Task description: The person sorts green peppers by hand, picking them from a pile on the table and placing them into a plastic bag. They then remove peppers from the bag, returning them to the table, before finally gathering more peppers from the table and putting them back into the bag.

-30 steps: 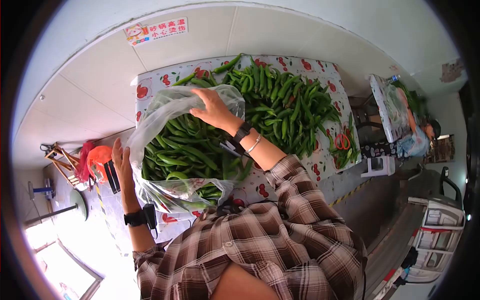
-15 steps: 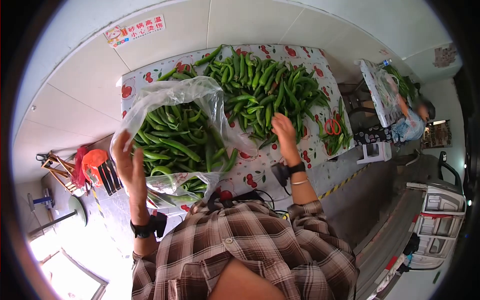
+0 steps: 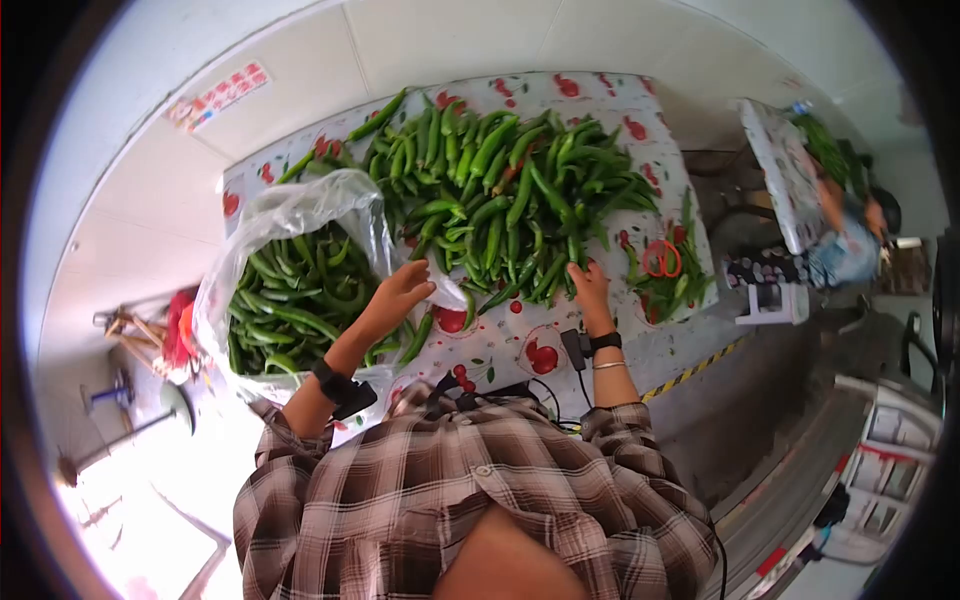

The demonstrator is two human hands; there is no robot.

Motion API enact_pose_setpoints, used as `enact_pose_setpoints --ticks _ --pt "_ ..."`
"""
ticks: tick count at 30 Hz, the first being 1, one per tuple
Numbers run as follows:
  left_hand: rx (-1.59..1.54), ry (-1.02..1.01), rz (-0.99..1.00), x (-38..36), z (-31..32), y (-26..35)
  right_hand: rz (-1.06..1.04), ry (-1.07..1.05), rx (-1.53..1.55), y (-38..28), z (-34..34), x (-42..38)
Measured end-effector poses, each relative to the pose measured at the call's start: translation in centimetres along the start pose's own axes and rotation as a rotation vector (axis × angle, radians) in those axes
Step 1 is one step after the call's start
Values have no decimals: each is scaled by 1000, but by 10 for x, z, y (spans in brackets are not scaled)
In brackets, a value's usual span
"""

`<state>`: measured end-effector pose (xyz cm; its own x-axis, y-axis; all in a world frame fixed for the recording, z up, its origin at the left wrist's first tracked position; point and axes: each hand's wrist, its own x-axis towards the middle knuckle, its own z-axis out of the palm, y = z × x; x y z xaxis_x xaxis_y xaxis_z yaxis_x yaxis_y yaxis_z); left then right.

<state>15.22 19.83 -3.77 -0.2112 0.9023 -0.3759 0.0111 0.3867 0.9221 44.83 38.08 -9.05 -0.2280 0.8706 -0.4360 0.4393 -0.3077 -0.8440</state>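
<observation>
A large heap of long green peppers [image 3: 500, 200] covers the back and middle of the table. On the left, a clear plastic bag [image 3: 215, 290] stands with its mouth wide, filled with more green peppers [image 3: 290, 310]. My left hand [image 3: 400, 290] is over the bag's right side, fingers stretched toward the heap and holding nothing. At the front right edge of the heap is my right hand [image 3: 590, 287], its fingers parted and the fingertips right at the end of a pepper. A few peppers lie at the bag's right edge, below my left hand.
Red-handled scissors [image 3: 662, 259] lie on green trimmings [image 3: 680, 280] at the right end of the table [image 3: 590, 345], whose cover has a fruit print. Farther right, a person [image 3: 845, 250] sits beside another table [image 3: 775, 180], near a white stool [image 3: 775, 303].
My left hand has moved from the bag's left rim across to its right side. My right hand has shifted slightly right and down. The view has tilted a little.
</observation>
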Motion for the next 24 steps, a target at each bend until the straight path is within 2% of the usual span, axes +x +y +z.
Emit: enact_pose_setpoints --ticks 1,2,3,4,5,6,9,12,15,16,18,20,21,24 --pt "-116 -13 -128 -17 -4 -1 -81 -4 -65 14 -4 8" --pt "-114 5 -37 -31 -13 -21 -164 -36 -126 32 -8 19" --pt "-123 84 -95 -50 -25 -23 -72 -73 -68 23 -8 11" --pt "-165 27 -136 -66 -38 -19 29 -116 -22 6 -10 2" --pt "-215 -30 -170 -85 -51 -18 47 -154 -37 13 -12 9" --pt "-282 -2 -190 -105 -62 -21 80 -164 -36 15 -14 9" --pt "-476 58 -140 -154 -96 -31 101 -67 -78 13 -8 4" --pt "-589 164 -73 -202 -119 -42 104 -69 -34 17 -8 7" --pt "-634 325 -48 -257 -133 -58 121 -109 -131 16 -11 13" --pt "-652 333 -17 -276 -137 -67 190 -180 -150 27 -21 31" --pt "-678 354 25 -317 -147 -88 159 -160 -155 32 -18 35" --pt "-662 501 2 -356 -151 -112 156 -94 -184 33 -20 39" --pt "-670 508 13 -373 -153 -121 143 -96 -191 33 -22 41" --pt "-679 669 -129 -426 -149 -140 154 -112 -224 28 -15 33"
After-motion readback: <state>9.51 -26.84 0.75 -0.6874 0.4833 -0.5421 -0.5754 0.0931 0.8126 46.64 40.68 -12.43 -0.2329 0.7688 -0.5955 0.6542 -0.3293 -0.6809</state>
